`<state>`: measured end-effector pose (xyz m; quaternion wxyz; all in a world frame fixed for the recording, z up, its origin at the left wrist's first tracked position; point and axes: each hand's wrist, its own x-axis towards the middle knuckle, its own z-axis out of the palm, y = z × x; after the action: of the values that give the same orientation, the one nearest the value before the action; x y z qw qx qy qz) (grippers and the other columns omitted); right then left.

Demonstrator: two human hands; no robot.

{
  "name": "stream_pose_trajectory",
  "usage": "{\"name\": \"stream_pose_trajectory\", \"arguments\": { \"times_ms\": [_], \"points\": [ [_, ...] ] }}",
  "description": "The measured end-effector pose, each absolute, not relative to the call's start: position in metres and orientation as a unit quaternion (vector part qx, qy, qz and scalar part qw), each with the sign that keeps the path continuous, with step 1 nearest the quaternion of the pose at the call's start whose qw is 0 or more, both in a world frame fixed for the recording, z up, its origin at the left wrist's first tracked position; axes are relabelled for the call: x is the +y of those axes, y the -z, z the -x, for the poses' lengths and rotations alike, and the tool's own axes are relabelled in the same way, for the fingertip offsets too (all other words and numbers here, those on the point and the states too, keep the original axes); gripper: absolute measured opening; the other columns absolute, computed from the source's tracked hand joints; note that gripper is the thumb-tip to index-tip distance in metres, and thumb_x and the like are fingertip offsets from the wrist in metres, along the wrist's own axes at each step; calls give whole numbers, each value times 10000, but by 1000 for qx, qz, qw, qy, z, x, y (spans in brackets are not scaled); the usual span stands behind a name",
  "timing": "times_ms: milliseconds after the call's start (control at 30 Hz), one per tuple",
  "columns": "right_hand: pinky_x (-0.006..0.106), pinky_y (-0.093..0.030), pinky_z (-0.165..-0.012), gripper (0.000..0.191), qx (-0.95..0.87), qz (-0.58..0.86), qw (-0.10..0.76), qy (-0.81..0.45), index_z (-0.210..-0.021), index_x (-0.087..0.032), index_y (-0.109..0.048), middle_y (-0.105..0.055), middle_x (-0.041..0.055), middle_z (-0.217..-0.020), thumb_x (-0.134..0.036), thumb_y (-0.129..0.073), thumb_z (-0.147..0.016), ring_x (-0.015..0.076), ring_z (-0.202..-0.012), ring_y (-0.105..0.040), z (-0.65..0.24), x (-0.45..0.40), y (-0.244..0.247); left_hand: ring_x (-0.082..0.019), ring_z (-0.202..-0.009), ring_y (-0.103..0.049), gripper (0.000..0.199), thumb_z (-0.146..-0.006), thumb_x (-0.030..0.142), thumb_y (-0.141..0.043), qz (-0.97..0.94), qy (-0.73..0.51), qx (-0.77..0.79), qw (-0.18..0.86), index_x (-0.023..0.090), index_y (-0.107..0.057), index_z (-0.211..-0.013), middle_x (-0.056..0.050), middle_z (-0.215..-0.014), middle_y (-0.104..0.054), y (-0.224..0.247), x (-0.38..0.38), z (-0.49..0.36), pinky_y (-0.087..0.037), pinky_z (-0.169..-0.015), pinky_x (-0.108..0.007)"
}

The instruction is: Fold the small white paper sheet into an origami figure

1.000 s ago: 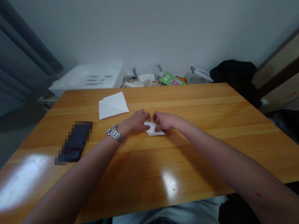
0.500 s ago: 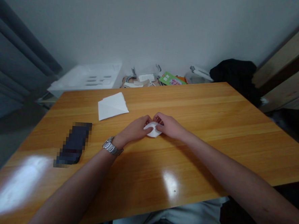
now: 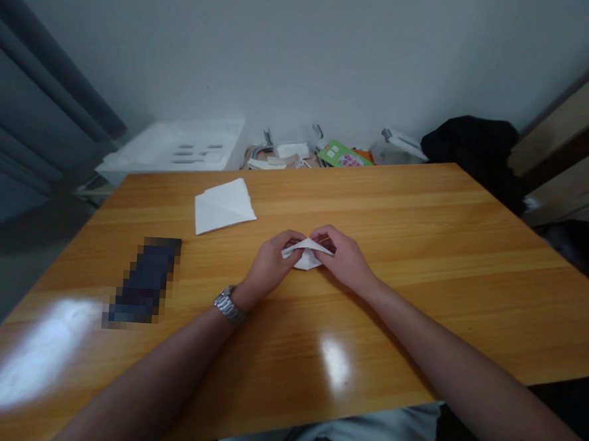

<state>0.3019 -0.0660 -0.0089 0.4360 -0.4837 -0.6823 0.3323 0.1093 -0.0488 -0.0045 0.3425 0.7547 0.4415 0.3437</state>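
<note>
A small piece of folded white paper (image 3: 308, 258) is held just above the middle of the wooden table (image 3: 399, 213), its upper part raised to a peak and a flap below. My left hand (image 3: 273, 259), with a silver watch on the wrist, grips its left side between thumb and fingers. On its right side my right hand (image 3: 345, 257) has the same kind of hold, thumb toward me. The far fingers of both hands are partly hidden behind the paper.
Flat white sheets (image 3: 225, 206) lie at the back left of the table. A dark, pixelated phone-like object (image 3: 146, 281) is on the left. Beyond the far edge are a white tray (image 3: 179, 147), a green booklet (image 3: 343, 154) and a black cloth-like heap (image 3: 471, 148).
My hands have moved slightly apart. The paper between them now looks wider, with a raised peak and spread side points. The view has shifted slightly.
</note>
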Motion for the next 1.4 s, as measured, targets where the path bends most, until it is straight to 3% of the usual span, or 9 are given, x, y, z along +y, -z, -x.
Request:
{"name": "stream_pose_trajectory", "arguments": {
  "times_ms": [500, 967, 1400],
  "points": [
    [311, -516, -857, 233, -680, 473, 443, -344, -1015, -219, -657, -723, 22, -991, -130, -624, -802, 183, -925, -682, -303, -75, 16, -187, -916, -699, 167, -861, 238, -646, -745, -348, 463, 332, 203, -678, -1021, -13, -976, -745, 10, -55, -111, -548, -839, -288],
    [319, -489, -901, 238, -735, 456, 422, -272, -1075, -230, -654, -720, 38, -1054, -135, -583, -869, 195, -997, -664, -303, -79, 12, -172, -829, -674, 108, -849, 244, -627, -749, -343, 481, 302, 210, -624, -951, 6, -898, -718, 5, -58, -115, -507, -735, -264],
    [324, -500, -884, 234, -675, 485, 441, -337, -1055, -223, -680, -731, 35, -1028, -171, -590, -845, 190, -962, -678, -314, -71, 14, -173, -894, -708, 189, -855, 260, -669, -701, -387, 420, 428, 176, -684, -1024, -43, -983, -749, 13, -48, -112, -576, -821, -281]
  ]
}}
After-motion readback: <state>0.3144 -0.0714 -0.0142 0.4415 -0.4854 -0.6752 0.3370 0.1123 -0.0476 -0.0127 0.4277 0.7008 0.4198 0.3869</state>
